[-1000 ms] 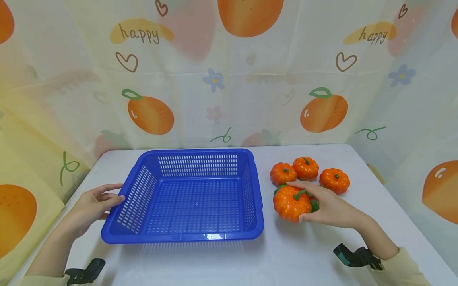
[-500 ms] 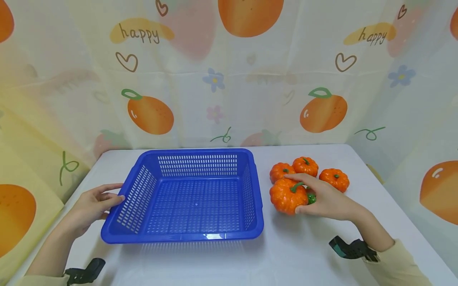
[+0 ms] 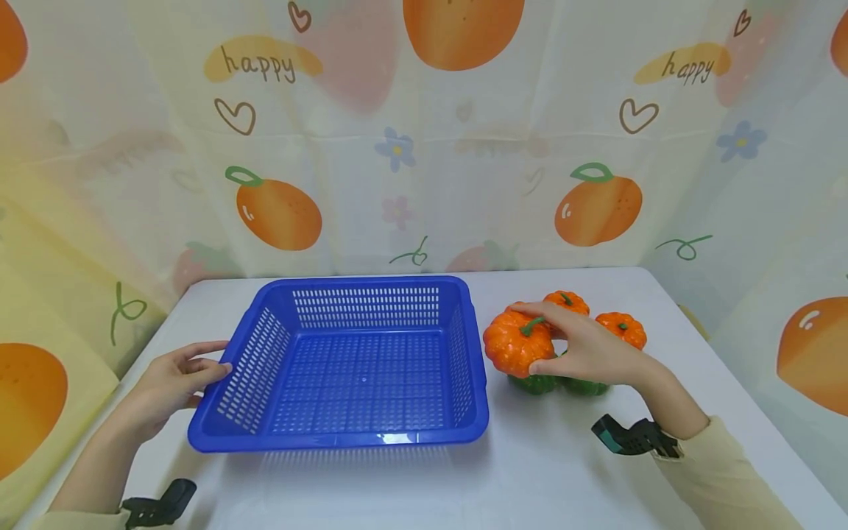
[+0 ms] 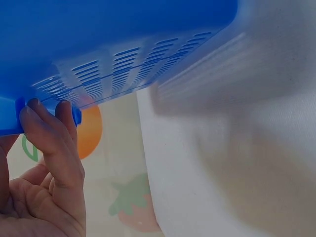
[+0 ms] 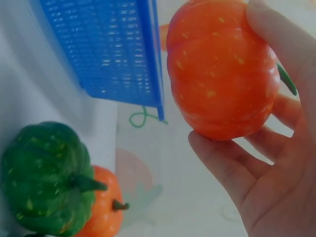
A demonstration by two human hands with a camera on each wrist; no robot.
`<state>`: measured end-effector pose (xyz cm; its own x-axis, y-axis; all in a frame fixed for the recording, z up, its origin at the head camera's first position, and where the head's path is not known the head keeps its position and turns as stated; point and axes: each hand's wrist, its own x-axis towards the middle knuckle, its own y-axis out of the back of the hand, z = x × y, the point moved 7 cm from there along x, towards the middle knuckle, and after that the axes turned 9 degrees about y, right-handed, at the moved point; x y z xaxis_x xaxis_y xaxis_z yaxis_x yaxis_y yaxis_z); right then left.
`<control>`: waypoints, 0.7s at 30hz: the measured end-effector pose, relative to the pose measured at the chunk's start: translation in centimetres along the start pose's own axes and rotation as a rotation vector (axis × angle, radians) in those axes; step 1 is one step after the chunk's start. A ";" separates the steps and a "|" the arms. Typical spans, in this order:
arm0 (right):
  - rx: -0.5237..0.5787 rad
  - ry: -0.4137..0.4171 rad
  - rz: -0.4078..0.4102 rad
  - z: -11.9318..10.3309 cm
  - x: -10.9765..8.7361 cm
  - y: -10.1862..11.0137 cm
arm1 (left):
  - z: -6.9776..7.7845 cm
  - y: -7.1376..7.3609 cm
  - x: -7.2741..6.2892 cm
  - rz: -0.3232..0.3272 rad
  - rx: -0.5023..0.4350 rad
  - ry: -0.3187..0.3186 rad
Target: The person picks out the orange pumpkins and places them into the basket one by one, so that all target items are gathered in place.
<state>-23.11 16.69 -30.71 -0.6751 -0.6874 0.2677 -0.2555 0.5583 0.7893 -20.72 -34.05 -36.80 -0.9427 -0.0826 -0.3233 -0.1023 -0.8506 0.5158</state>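
Observation:
In the head view my right hand (image 3: 589, 346) holds an orange pumpkin (image 3: 515, 344) between thumb and fingers, raised above the table close to the right rim of a blue basket (image 3: 338, 440). From the right wrist the pumpkin's ribbed, yellow-flecked side (image 5: 222, 74) shows, its green stem toward the palm. My left hand (image 3: 179, 379) grips the basket's left rim, thumb on top; in the left wrist view its fingers (image 4: 54, 131) curl at the rim's underside. Below the held pumpkin sit two green pumpkins, one at left (image 3: 533, 384) and one at right (image 3: 586, 387), both partly hidden.
Two orange pumpkins, one farther back (image 3: 570, 300) and one to the right (image 3: 623, 329), rest on the white table (image 3: 530, 471) behind my right hand. A fruit-print cloth (image 3: 464, 184) hangs along the table's back edge. Nothing stands inside the basket.
My right hand has lifted the orange pumpkin and carried it up and left toward the basket, uncovering the green pumpkins beneath. The left hand and basket have stayed put.

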 end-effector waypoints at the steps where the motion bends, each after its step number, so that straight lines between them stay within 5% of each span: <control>1: 0.006 -0.001 -0.004 -0.1 0.3 0.0 | 0.0 0.0 0.0 0.000 -0.001 -0.003; 21: 0.062 0.082 -0.061 -2.1 5.7 -1.0 | 0.0 0.0 0.0 -0.005 0.001 0.001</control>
<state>-25.24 11.21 -28.76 -0.5992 -0.7549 0.2666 -0.3386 0.5407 0.7701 -20.75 -34.02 -36.81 -0.9419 -0.0792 -0.3263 -0.1070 -0.8502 0.5154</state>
